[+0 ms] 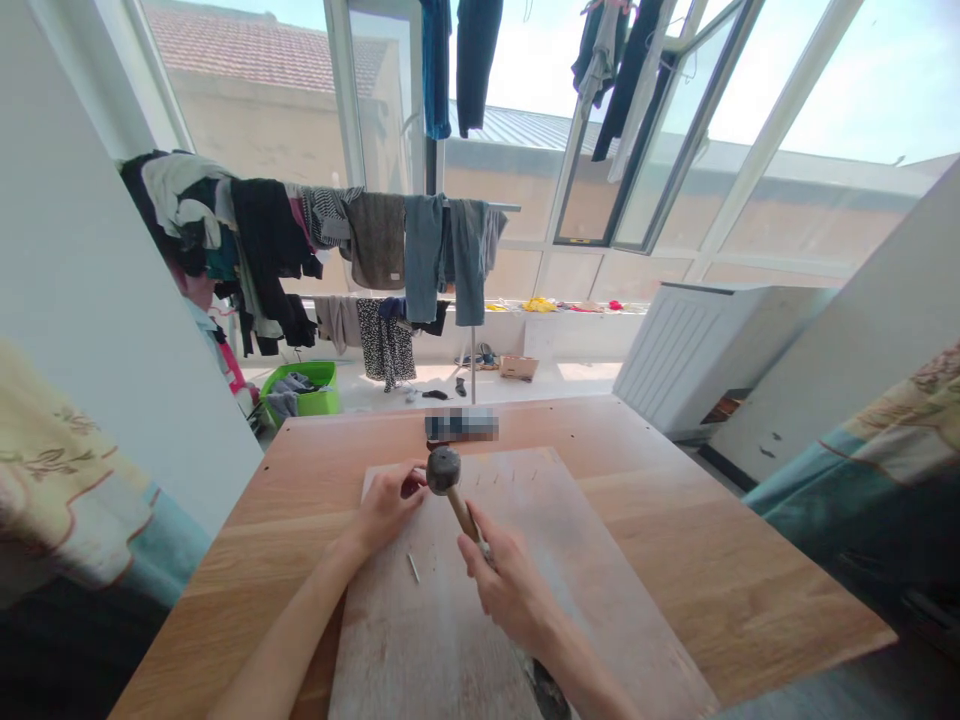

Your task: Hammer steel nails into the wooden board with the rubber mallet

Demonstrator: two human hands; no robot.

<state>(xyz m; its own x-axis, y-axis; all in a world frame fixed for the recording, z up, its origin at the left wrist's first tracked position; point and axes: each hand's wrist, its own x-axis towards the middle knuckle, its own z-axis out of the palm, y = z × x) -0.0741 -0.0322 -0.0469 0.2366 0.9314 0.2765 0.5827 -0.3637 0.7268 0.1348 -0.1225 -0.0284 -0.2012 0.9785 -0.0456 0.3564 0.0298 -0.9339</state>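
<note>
My right hand is wrapped round the handle of a hammer, a round dark head on a wooden shaft. The head is raised above the far left part of a worn wooden board. Just left of the head, my left hand rests at the board with thumb and fingers pinched together. Whatever is between those fingertips is hidden. Several thin nails stand in a row along the board's far side, right of the hammer head. One loose nail lies flat, nearer to me.
The board lies on a wooden table. Past its far edge sits a small blurred dark-blue item on the table. Beyond are a green basket, a drying rack hung with clothes, and a white ribbed cabinet. Curtains hang at both sides.
</note>
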